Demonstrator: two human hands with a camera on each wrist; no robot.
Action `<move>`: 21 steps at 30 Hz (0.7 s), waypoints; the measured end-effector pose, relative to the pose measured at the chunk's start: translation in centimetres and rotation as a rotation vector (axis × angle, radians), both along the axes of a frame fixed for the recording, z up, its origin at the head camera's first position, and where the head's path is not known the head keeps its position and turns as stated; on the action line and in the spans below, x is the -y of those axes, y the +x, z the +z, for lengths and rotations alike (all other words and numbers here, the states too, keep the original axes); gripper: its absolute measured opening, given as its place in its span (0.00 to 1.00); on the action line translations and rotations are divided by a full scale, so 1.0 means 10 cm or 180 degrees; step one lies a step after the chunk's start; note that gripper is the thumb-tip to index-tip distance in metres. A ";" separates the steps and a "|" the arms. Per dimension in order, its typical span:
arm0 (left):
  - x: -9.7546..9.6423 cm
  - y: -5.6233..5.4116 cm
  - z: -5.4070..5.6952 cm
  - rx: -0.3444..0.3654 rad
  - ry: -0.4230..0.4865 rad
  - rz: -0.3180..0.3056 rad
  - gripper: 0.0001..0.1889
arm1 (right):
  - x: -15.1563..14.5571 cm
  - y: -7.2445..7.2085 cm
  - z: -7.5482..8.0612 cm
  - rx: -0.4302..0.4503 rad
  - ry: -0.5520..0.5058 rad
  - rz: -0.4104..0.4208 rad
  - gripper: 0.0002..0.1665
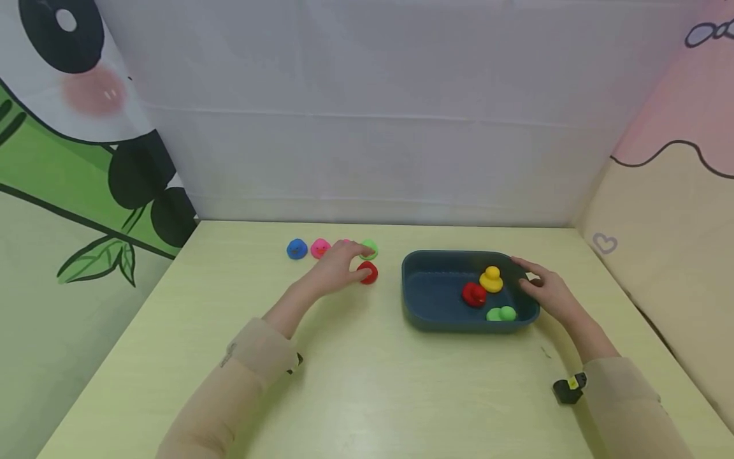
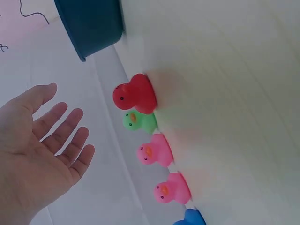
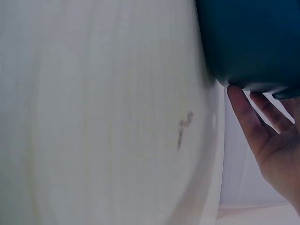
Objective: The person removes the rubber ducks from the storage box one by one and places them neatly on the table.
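Note:
My left hand reaches over a red rubber duck on the table. In the left wrist view, the fingers of that hand are spread and loosely bent, apart from the red duck. My right hand holds the right side of a dark blue basin. Its thumb lies over the rim, while fingertips touch the basin's outer wall. Inside the basin are a yellow duck, a red duck and a green duck.
Behind the left hand stands a row of ducks: blue, pink, another pink mostly hidden in the head view, and green. A white cloth wall rises behind the table; printed panels flank both sides.

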State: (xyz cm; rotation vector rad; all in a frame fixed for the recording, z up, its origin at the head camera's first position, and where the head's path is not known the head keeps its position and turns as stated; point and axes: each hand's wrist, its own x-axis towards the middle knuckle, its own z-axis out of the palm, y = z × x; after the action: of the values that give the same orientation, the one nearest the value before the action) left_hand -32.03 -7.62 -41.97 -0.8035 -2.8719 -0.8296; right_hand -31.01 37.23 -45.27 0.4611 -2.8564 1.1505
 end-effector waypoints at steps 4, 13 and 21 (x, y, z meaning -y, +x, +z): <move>-0.04 0.07 0.06 -0.0081 0.0090 -0.0016 0.23 | 0.01 0.01 0.00 -0.0057 0.0021 -0.0005 0.29; -0.17 0.27 0.22 -0.0244 0.0248 0.0077 0.23 | 0.02 0.02 0.03 -0.0009 -0.0003 -0.0012 0.30; -0.31 0.42 0.29 -0.0392 0.0513 0.0135 0.23 | 0.01 0.01 0.02 0.0020 0.0002 -0.0013 0.30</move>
State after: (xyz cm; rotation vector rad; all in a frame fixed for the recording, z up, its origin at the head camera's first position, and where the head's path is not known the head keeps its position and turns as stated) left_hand -27.83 -4.49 -39.09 -0.7453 -2.6655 -0.9561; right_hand -30.86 37.11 -45.10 0.4525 -2.8616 1.1525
